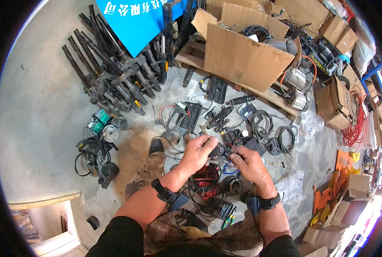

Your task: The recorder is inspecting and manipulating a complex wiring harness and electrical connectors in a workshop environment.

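My left hand point(198, 152) is closed, thumb over fingers, on a thin black cable point(224, 147) in the middle of the view. Just to the right, my right hand point(249, 165) pinches the same cable between thumb and fingers. A dark ribbed part point(217, 151) shows beside my left fingertips; whether it belongs to the cable I cannot tell. Below the hands lie a red object point(206, 182) ringed by black cable and a coil of dark cable point(233, 185). Beyond them are a black plastic tray point(190, 116) and a spring shock absorber point(222, 117).
Dark metal fork tubes point(114, 77) stand bundled at far left. A large cardboard box point(246, 55) sits on a wooden pallet point(281, 100) ahead. Tangled cables point(90, 154) lie at left, black hose coils point(261, 124) at right, and green-handled pliers point(228, 221) nearest me.
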Demonstrator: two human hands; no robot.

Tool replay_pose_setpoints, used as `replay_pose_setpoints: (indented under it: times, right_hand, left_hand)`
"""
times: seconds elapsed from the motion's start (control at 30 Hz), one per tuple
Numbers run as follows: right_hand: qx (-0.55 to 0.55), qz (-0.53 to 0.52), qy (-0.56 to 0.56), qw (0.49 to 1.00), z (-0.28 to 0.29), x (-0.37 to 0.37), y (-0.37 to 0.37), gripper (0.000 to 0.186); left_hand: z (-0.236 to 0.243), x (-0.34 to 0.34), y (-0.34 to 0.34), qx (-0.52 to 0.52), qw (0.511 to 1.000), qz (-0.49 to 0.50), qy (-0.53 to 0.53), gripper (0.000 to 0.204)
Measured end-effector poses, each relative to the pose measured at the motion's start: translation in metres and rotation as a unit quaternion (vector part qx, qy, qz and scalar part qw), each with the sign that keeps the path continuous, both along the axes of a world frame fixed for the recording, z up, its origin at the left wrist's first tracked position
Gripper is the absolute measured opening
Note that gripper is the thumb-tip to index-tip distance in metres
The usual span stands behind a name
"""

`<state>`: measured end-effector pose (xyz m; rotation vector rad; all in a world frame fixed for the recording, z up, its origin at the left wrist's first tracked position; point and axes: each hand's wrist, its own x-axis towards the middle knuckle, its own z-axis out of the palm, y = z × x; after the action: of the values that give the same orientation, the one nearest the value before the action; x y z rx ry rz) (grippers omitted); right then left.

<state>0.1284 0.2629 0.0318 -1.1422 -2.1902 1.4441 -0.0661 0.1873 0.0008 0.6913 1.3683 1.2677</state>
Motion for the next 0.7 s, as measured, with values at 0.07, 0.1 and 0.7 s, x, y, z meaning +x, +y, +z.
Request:
replay_pose_setpoints:
  times: [0.07, 0.1, 0.7]
  right_hand:
    - [0.025, 0.016, 0.0, 1.0, -0.002, 0.002, 0.001, 0.015]
    - [0.019, 0.008, -0.003, 1.0, -0.002, 0.002, 0.001, 0.015]
    - [-0.049, -0.006, 0.015, 0.999, -0.041, -0.015, -0.003, 0.013]
  left_hand:
    - [0.0, -0.001, 0.0, -0.003, 1.0, -0.004, -0.003, 0.038]
    - [0.001, -0.002, 0.001, -0.002, 1.0, -0.007, -0.004, 0.038]
    - [0.006, 0.007, -0.007, 0.078, 0.986, -0.059, 0.134, 0.033]
